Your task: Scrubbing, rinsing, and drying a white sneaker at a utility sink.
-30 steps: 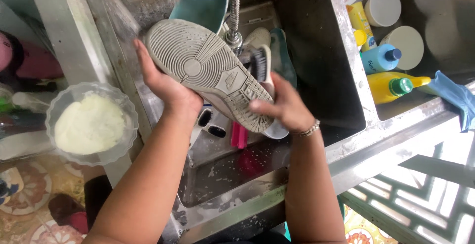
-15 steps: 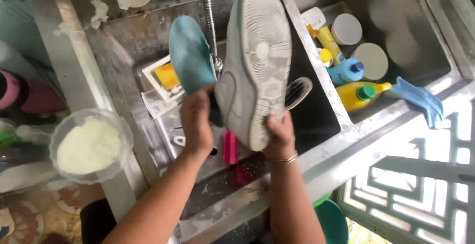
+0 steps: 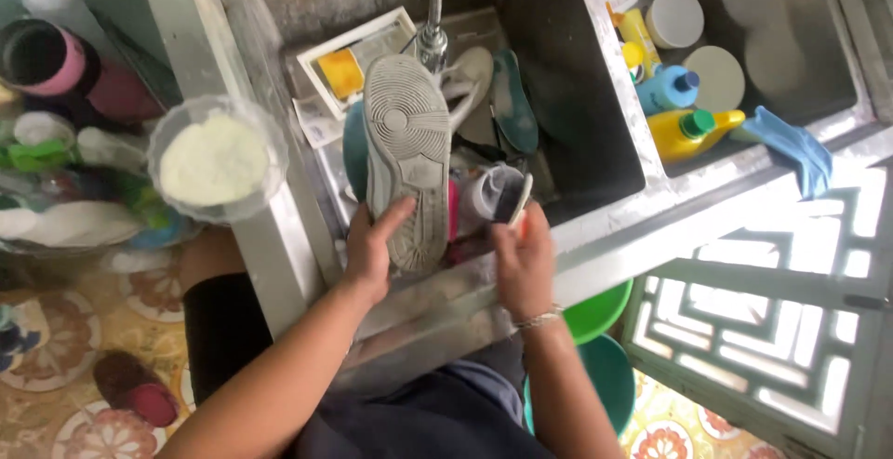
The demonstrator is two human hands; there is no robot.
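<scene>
Two hands at a steel sink (image 3: 595,226), listed near to far. Left hand (image 3: 372,250): fingers wrapped round the heel end of a grey sneaker (image 3: 406,157), held sole-up and pointing away over the basin. Right hand (image 3: 523,259), bracelet at the wrist: fingers curled shut on a scrubbing brush (image 3: 507,200), whose head lies just beside the sneaker's right edge; whether bristles touch the shoe cannot be told. Beneath the shoe: a pink item, mostly hidden. Beyond: teal insoles (image 3: 514,101) and a second pale shoe (image 3: 470,73) lying in the basin, a white tray with an orange block (image 3: 342,70), and the tap hose (image 3: 433,22). Left rim: clear bowl of pale powder (image 3: 216,157). Right compartment: yellow bottle (image 3: 693,133), blue bottle (image 3: 668,89), round white lids, blue cloth (image 3: 791,147) over the edge. Risk, as judged: the wet sneaker is gripped at one end only, so a hard brush stroke could twist it loose into the cluttered basin; an elbow swing could tip the bowl off its narrow ledge.
</scene>
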